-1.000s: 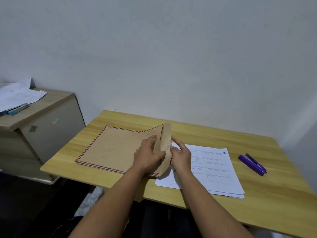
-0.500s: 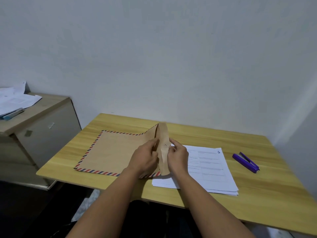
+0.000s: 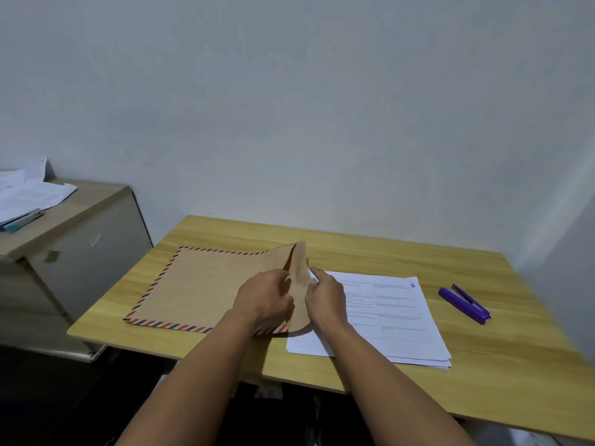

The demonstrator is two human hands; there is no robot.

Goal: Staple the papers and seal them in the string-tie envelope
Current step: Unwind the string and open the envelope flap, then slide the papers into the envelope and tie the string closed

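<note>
A brown envelope with a red-and-blue striped border lies flat on the left of the wooden table. Its flap stands upright at the right end, with a small round button on it. My left hand holds the envelope's mouth on the flap's left side. My right hand pinches the flap from the right, near the button. A stack of white printed papers lies just right of the envelope, partly under my right hand. A purple stapler rests further right.
A low beige cabinet stands left of the table, with loose papers and a blue item on top. A plain wall runs behind the table. The floor below the front edge is dark.
The flap has stayed upright between both hands, with my fingers shifting slightly on it. My head moved, so the whole scene shifted a little in view.
</note>
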